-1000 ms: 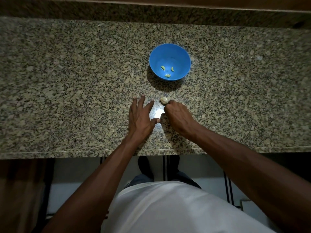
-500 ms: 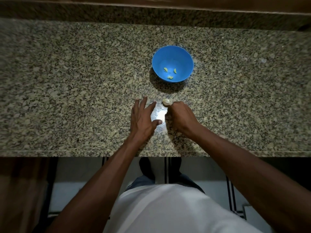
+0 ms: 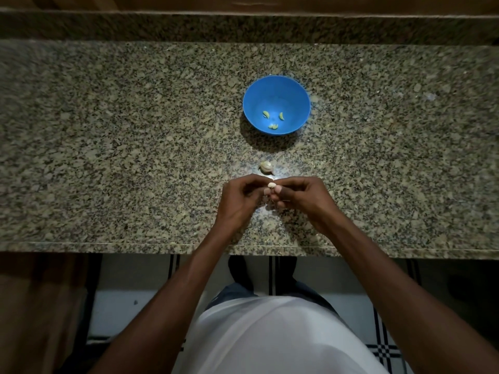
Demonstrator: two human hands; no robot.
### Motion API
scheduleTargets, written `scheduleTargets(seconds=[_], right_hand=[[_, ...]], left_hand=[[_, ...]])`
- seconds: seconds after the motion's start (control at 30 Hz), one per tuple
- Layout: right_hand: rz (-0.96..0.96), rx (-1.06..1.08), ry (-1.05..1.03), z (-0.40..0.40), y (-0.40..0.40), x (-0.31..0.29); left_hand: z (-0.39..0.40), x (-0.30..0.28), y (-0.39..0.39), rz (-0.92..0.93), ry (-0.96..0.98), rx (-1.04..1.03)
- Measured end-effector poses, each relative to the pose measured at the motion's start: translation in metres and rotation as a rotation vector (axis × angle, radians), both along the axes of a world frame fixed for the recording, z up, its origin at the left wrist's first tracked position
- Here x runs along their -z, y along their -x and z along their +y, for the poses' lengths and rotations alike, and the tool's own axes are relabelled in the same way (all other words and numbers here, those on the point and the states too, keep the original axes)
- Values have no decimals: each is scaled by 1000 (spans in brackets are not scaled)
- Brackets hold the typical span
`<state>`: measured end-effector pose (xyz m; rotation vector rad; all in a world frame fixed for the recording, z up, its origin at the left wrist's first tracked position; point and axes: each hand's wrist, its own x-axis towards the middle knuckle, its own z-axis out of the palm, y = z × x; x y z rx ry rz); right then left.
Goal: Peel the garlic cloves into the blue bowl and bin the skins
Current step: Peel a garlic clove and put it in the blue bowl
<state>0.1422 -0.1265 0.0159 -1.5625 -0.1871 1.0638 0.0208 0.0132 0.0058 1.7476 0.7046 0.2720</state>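
Note:
A blue bowl (image 3: 293, 87) stands on the speckled granite counter (image 3: 135, 147) with three peeled cloves (image 3: 273, 126) inside. In front of the bowl lies the rest of the garlic bulb (image 3: 266, 167), pale and papery. Just nearer to me, my left hand (image 3: 239, 202) and my right hand (image 3: 302, 195) meet fingertip to fingertip above the counter. Between them they pinch one small pale garlic clove (image 3: 271, 185). Most of the clove is hidden by the fingers.
The counter's front edge (image 3: 351, 249) runs just below my wrists, with tiled floor beneath. A raised granite backsplash (image 3: 243, 25) closes the far side. No bin is in view.
My left hand lifted off the counter, where it lay flat, and curled in. My right hand left the bulb with a clove, and both hands now hold that clove together.

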Motion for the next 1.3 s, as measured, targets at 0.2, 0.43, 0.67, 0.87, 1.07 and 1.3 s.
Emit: scheduleTargets(seconds=[0.2,0.43,0.67,0.87,1.07,1.3], right_hand=[[-18,-89,78,-4,-7,-6],[-199,-36,162,8,1,-3],[-168,73,108,18,4,0],[63,112,-41,14,-2,-7],[204,140,-61,11,0,-2],[478,189,-76,13,1,5]], left_hand=[[-2,3,-1,-53,-344,108],[-13,7,-6,-51,-546,4],[-27,0,-15,-13,56,-375],[-24,-5,-10,-113,239,-377],[-24,-4,-7,-138,349,-361],[-32,-2,-6,-156,368,-413]])
